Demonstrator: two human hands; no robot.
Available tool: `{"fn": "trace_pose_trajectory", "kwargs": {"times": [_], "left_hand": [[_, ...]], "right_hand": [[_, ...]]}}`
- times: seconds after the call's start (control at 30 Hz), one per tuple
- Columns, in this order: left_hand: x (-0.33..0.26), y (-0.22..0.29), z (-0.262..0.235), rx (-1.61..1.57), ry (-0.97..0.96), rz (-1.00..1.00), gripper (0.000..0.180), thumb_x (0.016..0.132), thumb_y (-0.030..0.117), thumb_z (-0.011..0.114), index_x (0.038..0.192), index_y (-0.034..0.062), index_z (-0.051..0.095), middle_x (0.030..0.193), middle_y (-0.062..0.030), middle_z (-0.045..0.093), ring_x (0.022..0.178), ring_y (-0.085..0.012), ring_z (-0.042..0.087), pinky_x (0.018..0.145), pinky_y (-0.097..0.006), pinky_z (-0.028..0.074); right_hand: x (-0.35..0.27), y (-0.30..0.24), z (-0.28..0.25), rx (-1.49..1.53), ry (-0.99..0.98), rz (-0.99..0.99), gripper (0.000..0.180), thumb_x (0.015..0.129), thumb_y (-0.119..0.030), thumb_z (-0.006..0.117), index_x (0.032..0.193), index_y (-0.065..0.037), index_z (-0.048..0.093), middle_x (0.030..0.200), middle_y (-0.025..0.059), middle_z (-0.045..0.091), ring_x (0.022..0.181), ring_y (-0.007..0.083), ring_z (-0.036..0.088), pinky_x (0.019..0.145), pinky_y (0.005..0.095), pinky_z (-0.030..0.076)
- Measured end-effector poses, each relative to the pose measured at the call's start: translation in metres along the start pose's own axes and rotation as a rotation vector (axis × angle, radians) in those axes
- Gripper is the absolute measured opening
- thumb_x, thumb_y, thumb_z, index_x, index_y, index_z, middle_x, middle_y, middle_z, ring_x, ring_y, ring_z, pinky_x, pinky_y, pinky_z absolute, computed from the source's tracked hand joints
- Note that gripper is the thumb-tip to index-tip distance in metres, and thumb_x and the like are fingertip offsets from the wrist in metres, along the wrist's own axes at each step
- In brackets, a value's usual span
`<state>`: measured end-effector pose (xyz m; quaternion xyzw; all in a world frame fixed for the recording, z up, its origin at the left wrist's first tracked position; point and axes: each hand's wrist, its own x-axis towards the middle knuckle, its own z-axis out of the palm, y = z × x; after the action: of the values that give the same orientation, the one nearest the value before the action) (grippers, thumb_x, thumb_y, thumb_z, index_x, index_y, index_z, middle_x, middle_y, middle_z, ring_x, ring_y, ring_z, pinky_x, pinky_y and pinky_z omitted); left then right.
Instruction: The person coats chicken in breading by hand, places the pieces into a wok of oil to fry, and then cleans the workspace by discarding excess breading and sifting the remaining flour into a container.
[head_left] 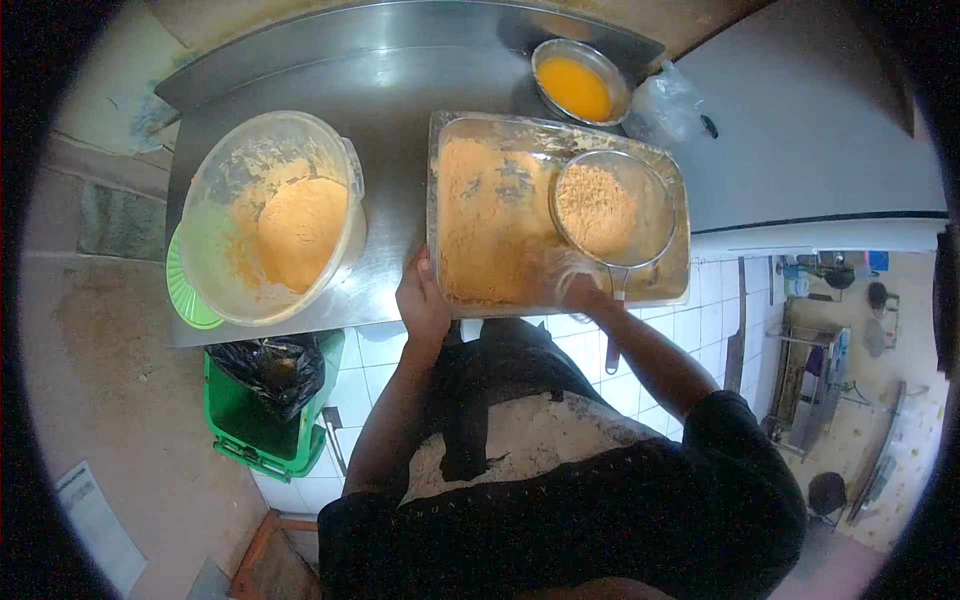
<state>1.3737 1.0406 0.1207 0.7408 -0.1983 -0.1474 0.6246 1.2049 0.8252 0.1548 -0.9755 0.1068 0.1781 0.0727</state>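
Observation:
A rectangular metal tray [683, 255] rests on the steel counter, with orange-tan flour-like powder [470, 215] spread over its bottom. My left hand [424, 298] grips the tray's near left corner. Over the tray's right part lies a round wire sieve [655, 215] holding crumbly tan lumps [594, 208]; its handle sticks out past the near rim. My right hand [584, 296] is at the near side of the tray, just left of that handle. Pale streaks blur around its fingers, so whether it holds something is unclear.
Left of the tray stands a large translucent bucket [348, 215] of similar powder [302, 232], above a light-green ribbed plastic piece [190, 285]. Behind sit a metal bowl [618, 92] of yellow-orange liquid and a clear plastic bag [668, 105]. Below is a green bin [262, 430] with a black liner.

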Motion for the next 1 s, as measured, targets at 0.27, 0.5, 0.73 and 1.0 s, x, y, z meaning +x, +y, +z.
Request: {"fn": "trace_pose_trajectory", "kwargs": {"times": [0.27, 0.5, 0.73, 1.0], "left_hand": [[0.001, 0.007, 0.0, 0.078, 0.009, -0.035, 0.046, 0.101, 0.031, 0.035, 0.12, -0.0035, 0.058, 0.104, -0.0231, 0.066, 0.095, -0.0341, 0.065, 0.083, -0.038, 0.049], [-0.001, -0.007, 0.002, 0.097, 0.034, 0.019, 0.047, 0.101, 0.033, 0.035, 0.122, -0.0014, 0.058, 0.105, -0.0241, 0.065, 0.097, -0.0347, 0.064, 0.084, -0.038, 0.049], [0.009, -0.012, 0.011, 0.003, 0.02, 0.001, 0.043, 0.101, 0.029, 0.036, 0.12, -0.001, 0.06, 0.105, -0.0232, 0.066, 0.097, -0.0347, 0.064, 0.085, -0.039, 0.048], [0.009, -0.006, 0.002, 0.083, 0.012, 0.012, 0.042, 0.102, 0.028, 0.036, 0.118, -0.0015, 0.06, 0.104, -0.0247, 0.066, 0.096, -0.0356, 0.065, 0.084, -0.04, 0.049]], "right_hand": [[-0.047, 0.038, 0.014, -0.051, 0.108, 0.006, 0.039, 0.092, -0.026, 0.047, 0.129, -0.014, 0.048, 0.138, 0.0161, 0.043, 0.127, 0.0329, 0.044, 0.104, 0.0449, 0.038], [-0.022, 0.051, 0.061, 0.081, -0.307, 0.103, 0.037, 0.09, -0.029, 0.049, 0.125, -0.017, 0.055, 0.12, 0.0124, 0.06, 0.113, 0.0289, 0.057, 0.101, 0.0439, 0.041], [0.061, -0.031, 0.09, 0.018, -0.323, -0.164, 0.034, 0.091, -0.018, 0.054, 0.124, -0.008, 0.056, 0.118, 0.0149, 0.061, 0.108, 0.0277, 0.058, 0.096, 0.0386, 0.044], [0.028, -0.001, 0.005, 0.35, 0.032, 0.132, 0.069, 0.093, -0.056, 0.045, 0.139, -0.005, 0.041, 0.145, 0.0205, 0.035, 0.131, 0.0347, 0.037, 0.11, 0.0416, 0.029]]}}
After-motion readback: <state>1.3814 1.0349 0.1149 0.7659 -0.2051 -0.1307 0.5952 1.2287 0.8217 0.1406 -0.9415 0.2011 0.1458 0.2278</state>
